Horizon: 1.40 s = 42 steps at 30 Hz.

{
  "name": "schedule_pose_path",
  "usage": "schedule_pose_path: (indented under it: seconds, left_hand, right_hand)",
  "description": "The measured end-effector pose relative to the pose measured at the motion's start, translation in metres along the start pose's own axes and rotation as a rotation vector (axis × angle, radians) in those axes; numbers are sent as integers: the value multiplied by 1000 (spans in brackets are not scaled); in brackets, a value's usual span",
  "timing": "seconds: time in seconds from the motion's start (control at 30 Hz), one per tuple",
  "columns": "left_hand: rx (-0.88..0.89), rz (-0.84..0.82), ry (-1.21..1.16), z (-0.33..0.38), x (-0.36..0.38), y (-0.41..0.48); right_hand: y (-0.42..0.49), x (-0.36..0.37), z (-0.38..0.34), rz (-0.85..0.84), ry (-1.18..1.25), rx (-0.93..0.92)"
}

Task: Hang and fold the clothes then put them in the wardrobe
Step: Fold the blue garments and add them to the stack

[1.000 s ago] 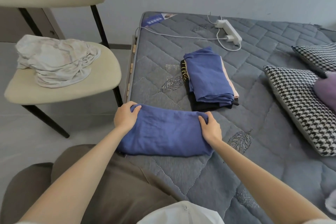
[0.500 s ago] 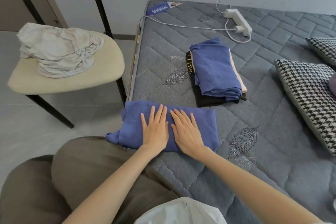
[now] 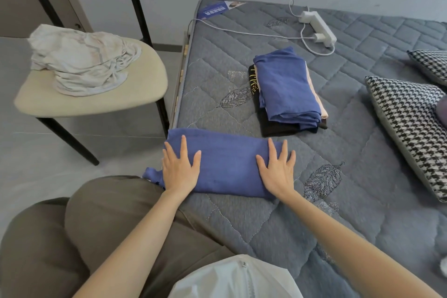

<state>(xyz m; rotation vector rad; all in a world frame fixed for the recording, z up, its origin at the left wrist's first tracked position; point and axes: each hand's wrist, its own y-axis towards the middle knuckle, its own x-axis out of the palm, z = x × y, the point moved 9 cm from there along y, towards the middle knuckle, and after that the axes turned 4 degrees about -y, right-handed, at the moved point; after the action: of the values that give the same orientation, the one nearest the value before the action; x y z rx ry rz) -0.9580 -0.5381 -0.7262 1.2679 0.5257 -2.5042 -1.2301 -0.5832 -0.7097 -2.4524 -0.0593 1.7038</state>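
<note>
Bed (image 3: 242, 220) in front of me carries one folded blue garment (image 3: 227, 164), lying crosswise at the near edge. I see two hands on it. The left hand (image 3: 180, 169) presses flat on its left end and the right hand (image 3: 278, 170) on its right end, fingers (image 3: 183, 147) straight and spread apart, gripping nothing. Farther back sits one stack of folded clothes (image 3: 287, 89), a blue piece on top, with one pale and one black piece beneath. One white power strip (image 3: 319, 29) lies beyond that. Two checked pillows (image 3: 406, 123) rest at the right. One chair (image 3: 96, 101) stands left of the bed, holding one crumpled white cloth (image 3: 82, 63).
</note>
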Motion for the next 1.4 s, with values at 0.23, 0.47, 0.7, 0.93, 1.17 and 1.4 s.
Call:
schedule_pose_path:
  seconds: [0.23, 0.47, 0.7, 0.93, 1.17, 1.4]
  left_hand:
    - [-12, -27, -66, -4, 2, -3]
    - [85, 66, 119, 8, -7, -9]
    - [323, -91, -150, 47, -25, 2]
    - [572, -318, -454, 118, -81, 11]
    - [456, -416, -616, 167, -116, 17]
    - [407, -291, -655, 194, -135, 49]
  right_hand:
    - [-20, -13, 22, 77, 293, 304]
    - [-13, -3, 22, -282, 714, 395]
    - [5, -66, -46, -272, 774, 3]
    - [16, -155, -138, -358, 565, -403]
    - [21, -212, -181, -480, 474, -515]
    - [53, -252, -207, -314, 308, -617]
